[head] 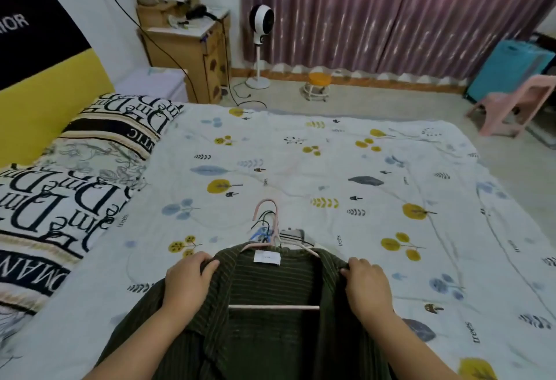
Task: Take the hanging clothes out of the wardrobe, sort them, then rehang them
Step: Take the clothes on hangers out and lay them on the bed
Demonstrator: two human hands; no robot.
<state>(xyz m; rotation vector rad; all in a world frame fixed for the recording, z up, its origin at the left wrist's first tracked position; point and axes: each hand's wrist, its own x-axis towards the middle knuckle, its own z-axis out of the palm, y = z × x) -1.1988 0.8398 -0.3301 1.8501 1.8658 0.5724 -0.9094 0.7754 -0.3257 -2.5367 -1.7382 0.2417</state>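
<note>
A dark green striped shirt lies open on the bed at the bottom middle, on a pink hanger whose bar shows inside it. My left hand grips the shirt's left shoulder. My right hand grips its right shoulder. Beyond the collar, several hanger hooks, pink and dark, stick out over a pale striped garment that is mostly hidden under the shirt. The wardrobe is out of view.
The bed's leaf-print white cover spreads ahead. Lettered pillows lie at left by a yellow headboard. Beyond the bed stand a wooden nightstand, a standing fan, a small orange stool and a pink chair.
</note>
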